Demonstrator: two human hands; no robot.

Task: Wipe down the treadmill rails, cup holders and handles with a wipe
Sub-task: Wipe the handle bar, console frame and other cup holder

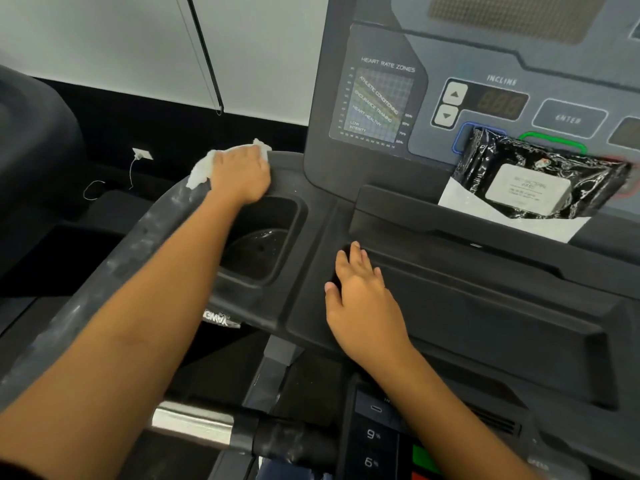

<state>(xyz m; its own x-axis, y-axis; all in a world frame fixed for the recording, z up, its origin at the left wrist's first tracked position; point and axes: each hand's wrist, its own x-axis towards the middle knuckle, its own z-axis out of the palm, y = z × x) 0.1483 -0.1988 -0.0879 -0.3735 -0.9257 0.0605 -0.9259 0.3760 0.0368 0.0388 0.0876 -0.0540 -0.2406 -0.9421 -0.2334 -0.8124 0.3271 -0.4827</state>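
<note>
My left hand (240,174) presses a crumpled white wipe (202,168) onto the top of the treadmill's left rail (145,237), just beyond the cup holder (263,244). The wipe shows at both sides of the hand. The rail below the hand looks streaked and wet. The cup holder is a dark recess with a shiny bottom, partly covered by my left forearm. Resting flat on the black console tray (467,306), to the right of the cup holder, is my right hand (360,292) with straight fingers and nothing in it.
A black pack of wipes (540,178) leans on the console ledge over a white sheet, below the incline buttons. A chrome and black front handle (214,427) crosses the bottom. A wall and dark floor with a loose cord lie to the left.
</note>
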